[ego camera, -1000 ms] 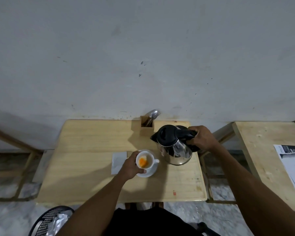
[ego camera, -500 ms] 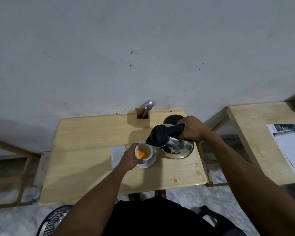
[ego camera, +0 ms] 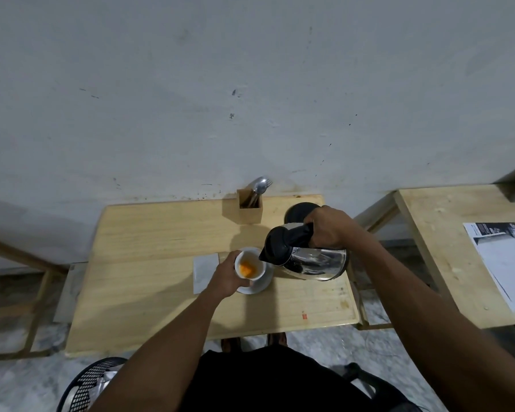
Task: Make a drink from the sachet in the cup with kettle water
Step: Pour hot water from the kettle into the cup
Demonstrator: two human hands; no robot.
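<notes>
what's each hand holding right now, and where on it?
Right hand grips the kettle by its black handle, tilted spout-first toward the cup. Left hand wraps the side of the white cup above its saucer.

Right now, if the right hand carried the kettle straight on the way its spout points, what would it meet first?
Probably the cup: the kettle in the right hand is tipped with its spout at the rim. The left hand grips the cup just beyond. Height clearance is unclear.

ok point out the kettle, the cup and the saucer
kettle [ego camera: 315, 261], head view, on its shiny steel side
cup [ego camera: 257, 273], head view, on its white right rim
saucer [ego camera: 263, 285], head view, on its bare right edge
</notes>
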